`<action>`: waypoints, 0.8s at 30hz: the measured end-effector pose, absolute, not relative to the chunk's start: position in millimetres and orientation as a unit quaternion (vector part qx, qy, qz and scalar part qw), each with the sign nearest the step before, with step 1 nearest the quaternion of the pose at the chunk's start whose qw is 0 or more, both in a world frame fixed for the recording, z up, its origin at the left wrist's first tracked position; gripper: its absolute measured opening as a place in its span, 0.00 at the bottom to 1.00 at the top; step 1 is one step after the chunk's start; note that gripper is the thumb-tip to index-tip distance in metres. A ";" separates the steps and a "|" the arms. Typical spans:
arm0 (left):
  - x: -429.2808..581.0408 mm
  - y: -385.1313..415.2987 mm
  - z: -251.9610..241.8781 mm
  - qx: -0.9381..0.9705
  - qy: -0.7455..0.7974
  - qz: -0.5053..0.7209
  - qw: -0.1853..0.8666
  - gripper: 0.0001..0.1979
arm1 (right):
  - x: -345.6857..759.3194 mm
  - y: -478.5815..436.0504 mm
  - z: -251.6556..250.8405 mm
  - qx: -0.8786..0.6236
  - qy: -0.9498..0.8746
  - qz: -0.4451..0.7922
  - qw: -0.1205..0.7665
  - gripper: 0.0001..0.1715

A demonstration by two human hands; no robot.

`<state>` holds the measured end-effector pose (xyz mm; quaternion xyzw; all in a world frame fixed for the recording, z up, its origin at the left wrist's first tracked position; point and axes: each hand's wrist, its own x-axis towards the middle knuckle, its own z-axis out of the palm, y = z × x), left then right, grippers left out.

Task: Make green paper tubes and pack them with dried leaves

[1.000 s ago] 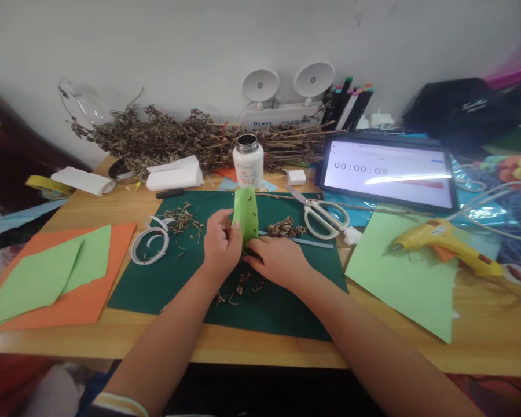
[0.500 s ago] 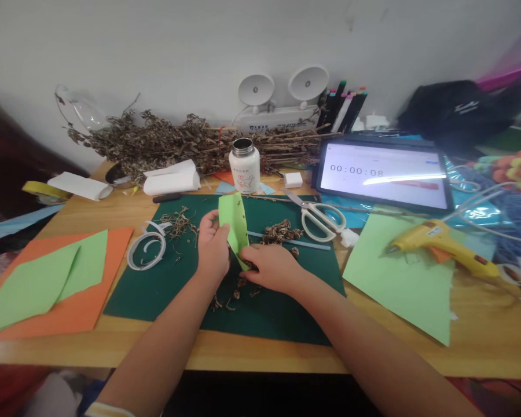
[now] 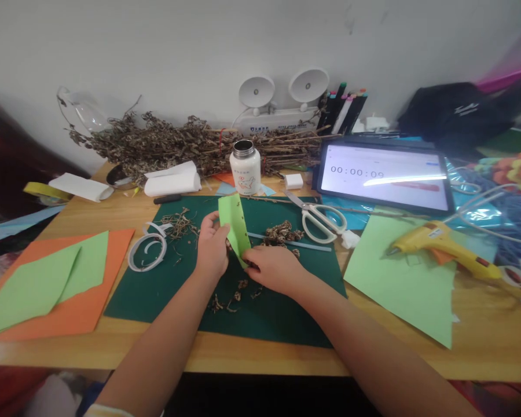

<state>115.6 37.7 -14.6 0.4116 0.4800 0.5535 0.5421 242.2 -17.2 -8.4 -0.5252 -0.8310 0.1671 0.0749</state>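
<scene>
Left hand (image 3: 212, 246) closed on the green paper piece (image 3: 233, 220), thumb on its near face, holding it up off the mat (image 3: 282, 324) at frame centre. Right hand (image 3: 275, 266) is in at the paper's lower end, fingers curled and touching it; fingertips hidden, so can't tell if I'm pinching paper or a dried bit.

Change over the last 1 s: paper has shifted a little left in frame and leans more, top to the left. Almost nothing moved in the last 0.5 s. Tablet (image 3: 382, 174), right of upper centre, ticked from 08 to 09. My read: hold has settled and the fine work is at the lower end, right fingers working, left just steadying.

Small dark specks (image 3: 243, 218) along the paper's right edge; too small to tell what they are.

Around it: dried clump (image 3: 282, 233) just beyond the right hand, scissors (image 3: 323, 223) right of that, loose dried bits (image 3: 237, 295) below the hands, thin stems (image 3: 180, 223) left of centre. Glue gun (image 3: 445, 243) lies at frame right, well apart from both hands.
</scene>
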 end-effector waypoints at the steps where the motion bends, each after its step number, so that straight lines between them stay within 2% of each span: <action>1: 115.5 36.1 -15.7 0.446 0.481 0.538 0.530 0.12 | 242.1 -17.4 -7.8 -0.528 -0.831 0.164 0.069 0.08; 6: 112.3 24.0 -15.3 0.672 0.505 0.362 0.402 0.21 | 243.4 -17.4 -7.3 -0.542 -0.824 0.158 0.047 0.14; 10: 110.3 19.8 -10.5 0.733 0.506 0.250 0.380 0.11 | 246.1 -16.5 -8.1 -0.547 -0.821 0.156 0.046 0.12; 15: 108.2 24.7 -11.3 0.733 0.527 0.248 0.352 0.09 | 246.8 -17.1 -6.9 -0.550 -0.820 0.150 0.049 0.09; 21: 112.7 22.4 -14.6 0.683 0.526 0.269 0.429 0.05 | 238.5 -24.4 -4.9 -0.582 -0.807 0.097 0.011 0.12; 24: 116.6 18.7 -13.4 0.664 0.527 0.259 0.463 0.05 | 240.3 -22.5 -5.0 -0.583 -0.801 0.136 0.026 0.10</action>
